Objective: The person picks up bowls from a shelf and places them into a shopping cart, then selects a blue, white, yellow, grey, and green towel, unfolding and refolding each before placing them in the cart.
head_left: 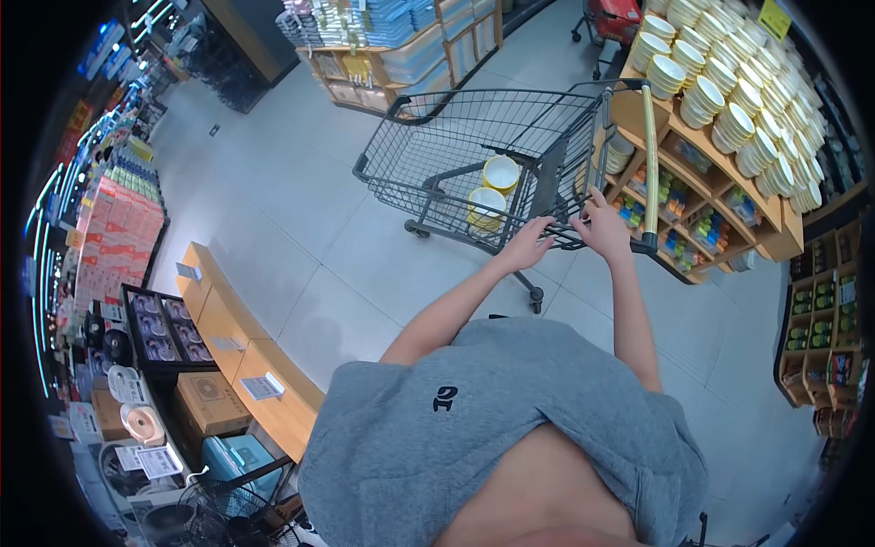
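Note:
A black wire shopping cart point(387, 171) stands sideways in front of me, its yellow handle bar point(651, 164) on the right. My left hand point(526, 244) is closed on the cart's near rim. Just to its right, my right hand point(603, 226) curls its fingers over the same side, near the handle end. Inside the basket are two stacks of white bowls with yellow outsides: one stack point(501, 173) farther back and another stack point(487, 208) nearer my left hand. The cart's wire side and my hands partly hide the rim.
A wooden display point(729, 214) piled with yellow-and-white bowls point(720, 96) stands close behind the handle. Folded textiles fill a stand point(401, 68) at the back. A wooden-edged shelf point(246, 351) with boxes and pans is at lower left. A red cart point(615, 18) is far right.

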Demonstrator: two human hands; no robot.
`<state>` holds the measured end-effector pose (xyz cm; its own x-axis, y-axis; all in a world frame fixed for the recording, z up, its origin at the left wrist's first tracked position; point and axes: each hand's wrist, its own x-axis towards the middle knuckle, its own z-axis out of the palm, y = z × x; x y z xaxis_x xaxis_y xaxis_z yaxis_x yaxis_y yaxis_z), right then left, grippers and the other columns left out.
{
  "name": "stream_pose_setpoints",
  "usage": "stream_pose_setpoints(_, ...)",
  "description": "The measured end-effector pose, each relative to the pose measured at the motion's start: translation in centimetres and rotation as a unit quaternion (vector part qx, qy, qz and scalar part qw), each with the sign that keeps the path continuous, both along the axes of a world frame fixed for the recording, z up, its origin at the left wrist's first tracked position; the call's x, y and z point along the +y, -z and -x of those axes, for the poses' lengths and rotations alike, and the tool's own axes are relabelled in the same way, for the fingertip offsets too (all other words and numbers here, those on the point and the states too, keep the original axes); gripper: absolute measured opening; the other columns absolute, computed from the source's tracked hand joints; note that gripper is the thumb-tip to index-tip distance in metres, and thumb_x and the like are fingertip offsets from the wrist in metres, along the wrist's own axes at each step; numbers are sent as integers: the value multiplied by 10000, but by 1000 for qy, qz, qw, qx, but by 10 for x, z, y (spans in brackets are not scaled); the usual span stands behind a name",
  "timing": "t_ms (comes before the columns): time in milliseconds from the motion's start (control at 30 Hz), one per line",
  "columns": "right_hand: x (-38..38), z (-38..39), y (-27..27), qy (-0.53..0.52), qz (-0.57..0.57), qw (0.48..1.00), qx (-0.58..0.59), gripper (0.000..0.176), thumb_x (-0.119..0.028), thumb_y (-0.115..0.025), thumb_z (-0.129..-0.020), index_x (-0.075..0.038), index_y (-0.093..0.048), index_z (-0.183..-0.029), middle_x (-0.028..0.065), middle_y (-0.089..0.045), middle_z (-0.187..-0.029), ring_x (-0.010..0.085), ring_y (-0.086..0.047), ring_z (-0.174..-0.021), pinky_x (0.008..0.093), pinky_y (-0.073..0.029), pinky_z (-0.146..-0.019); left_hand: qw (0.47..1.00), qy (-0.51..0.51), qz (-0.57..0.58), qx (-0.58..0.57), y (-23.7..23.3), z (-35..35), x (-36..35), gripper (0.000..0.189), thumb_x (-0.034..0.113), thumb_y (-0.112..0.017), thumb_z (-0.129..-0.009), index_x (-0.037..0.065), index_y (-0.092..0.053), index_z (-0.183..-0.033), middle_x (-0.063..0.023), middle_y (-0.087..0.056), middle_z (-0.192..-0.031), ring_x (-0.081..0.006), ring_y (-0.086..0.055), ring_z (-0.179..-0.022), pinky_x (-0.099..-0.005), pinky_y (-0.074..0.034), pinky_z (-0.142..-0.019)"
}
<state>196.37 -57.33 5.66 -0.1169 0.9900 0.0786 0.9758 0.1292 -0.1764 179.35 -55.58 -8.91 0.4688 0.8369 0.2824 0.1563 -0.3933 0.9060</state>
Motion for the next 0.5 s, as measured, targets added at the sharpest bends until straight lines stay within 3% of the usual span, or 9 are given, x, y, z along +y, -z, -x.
stream_pose_setpoints(100,24,-11,4,-12,34,999,30,360,-367,-729,-759,-23,-627,-784,137,-445,-1416,306,-620,-1009,392,-502,-813,1000,-17,6,-25,5,-10,13,380,103,-602,-861,42,-461,-1209,-166,-546,-1151,-335,-523,-1110,-382,-427,-936)
stream_pose_setpoints(200,40,-26,22,-37,32,998,40,348,-352,-722,-767,-19,-623,-794,141,-422,-1433,305,-625,-995,394,-502,-799,998,-55,7,0,1,-18,15,379,105,-612,-855,40,-467,-1199,-166,-547,-1143,-334,-527,-1098,-384,-434,-925)
stream_pose_setpoints(233,34,-21,20,-35,21,998,52,336,-337,-714,-775,-16,-621,-805,146,-518,-1333,309,-627,-971,395,-501,-781,998,-57,1,-1,3,-15,13,373,99,-620,-846,38,-474,-1185,-158,-560,-1123,-314,-547,-1076,-379,-443,-911)
stream_pose_setpoints(333,29,-7,14,-17,94,994,48,310,-312,-703,-786,-15,-625,-825,138,-610,-1164,320,-614,-968,390,-492,-799,998,-59,5,9,9,-8,23,357,89,-619,-843,32,-482,-1168,-147,-580,-1090,-298,-568,-1047,-373,-452,-896)
stream_pose_setpoints(400,13,-8,-2,-118,95,982,113,286,-289,-672,-830,-16,-633,-906,132,-637,-1017,308,-604,-982,375,-479,-840,997,-70,17,18,9,-3,22,326,75,-610,-844,33,-494,-1146,-137,-592,-1045,-279,-582,-1011,-355,-455,-883)
stream_pose_setpoints(500,-53,-29,-67,-271,272,885,262,317,-273,-613,-897,-43,-610,-1115,146,-625,-1082,280,-597,-1019,349,-470,-875,996,-85,13,24,11,-4,-15,263,78,-578,-877,37,-505,-1127,-114,-596,-1032,-242,-583,-990,-340,-457,-871)
